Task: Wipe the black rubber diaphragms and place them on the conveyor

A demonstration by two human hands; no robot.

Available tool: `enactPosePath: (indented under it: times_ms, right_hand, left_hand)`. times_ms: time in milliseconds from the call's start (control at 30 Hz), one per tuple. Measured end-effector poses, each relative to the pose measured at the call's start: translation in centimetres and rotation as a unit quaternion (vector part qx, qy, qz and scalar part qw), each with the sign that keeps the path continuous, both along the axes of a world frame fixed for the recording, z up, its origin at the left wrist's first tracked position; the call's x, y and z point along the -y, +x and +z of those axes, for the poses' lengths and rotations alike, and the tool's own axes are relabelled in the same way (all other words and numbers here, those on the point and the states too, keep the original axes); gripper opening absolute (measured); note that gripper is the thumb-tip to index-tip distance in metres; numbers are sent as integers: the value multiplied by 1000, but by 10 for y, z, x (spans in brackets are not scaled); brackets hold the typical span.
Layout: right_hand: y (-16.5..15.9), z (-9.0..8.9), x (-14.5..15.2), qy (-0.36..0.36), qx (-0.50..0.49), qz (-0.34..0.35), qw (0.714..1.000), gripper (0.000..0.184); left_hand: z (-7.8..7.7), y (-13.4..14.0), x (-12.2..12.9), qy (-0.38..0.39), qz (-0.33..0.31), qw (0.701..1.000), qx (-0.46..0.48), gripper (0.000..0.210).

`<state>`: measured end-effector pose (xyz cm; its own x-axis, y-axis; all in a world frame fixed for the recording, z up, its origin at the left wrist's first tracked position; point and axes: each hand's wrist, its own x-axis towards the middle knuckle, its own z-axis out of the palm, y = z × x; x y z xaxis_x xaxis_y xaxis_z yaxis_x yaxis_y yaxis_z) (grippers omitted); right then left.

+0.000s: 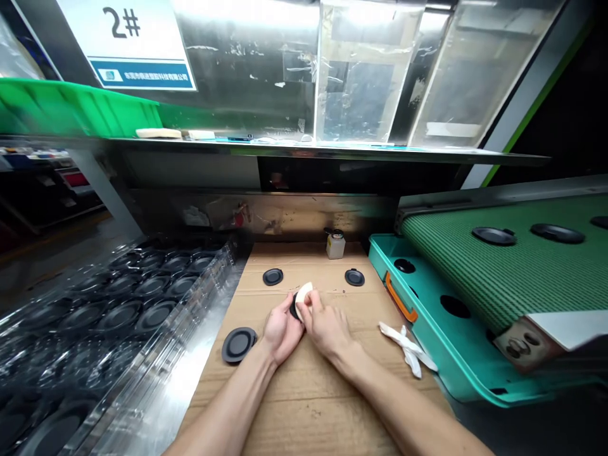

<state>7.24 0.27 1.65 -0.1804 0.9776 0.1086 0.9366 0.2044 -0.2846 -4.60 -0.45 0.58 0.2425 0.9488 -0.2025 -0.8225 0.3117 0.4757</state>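
Observation:
Over the middle of the cardboard sheet [311, 405], my left hand [280, 328] is closed around the edge of a black round lid [293, 308], mostly hidden by fingers. My right hand [327, 324] pinches a white pad [304, 292] and holds it against the lid's face. One larger black lid [239, 345] lies beside my left wrist. Two smaller black lids lie further back, one on the left [272, 277] and one on the right [354, 277]. Behind them a small whitish bottle [335, 246] with a dark cap stands upright.
Clear plastic trays [118, 316] of black lids fill the left side. Crumpled white strips [407, 347] lie at right, beside a teal bin [427, 335] with an orange handle. A green conveyor belt [513, 272] carries black lids. Above runs a shelf [304, 152] with a green crate [76, 107].

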Motion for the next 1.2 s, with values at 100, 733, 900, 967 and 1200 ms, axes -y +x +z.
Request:
enactPosePath:
  times_ms: [100,733,900,967,1200]
  right_hand:
    - [16,-4,-9,24,-64,-41,997,41]
    - [36,-23,-16,30,-158,-50,986,36]
    - [36,-16,-14,6,-181,-53,982,50]
    - [36,-14,-14,-6,-171,-60,983,56]
    - [35,-9,-13,-31,-105,-50,993,54]
  left_hand:
    - [-2,-3,-3,-3,16,1000,-5,26]
    - [28,5,25,113,78,980,-147,52]
    - [28,19,41,233,166,929,-234,78]
    - [29,22,44,251,172,920,-248,80]
    - [26,18,41,252,189,886,-341,91]
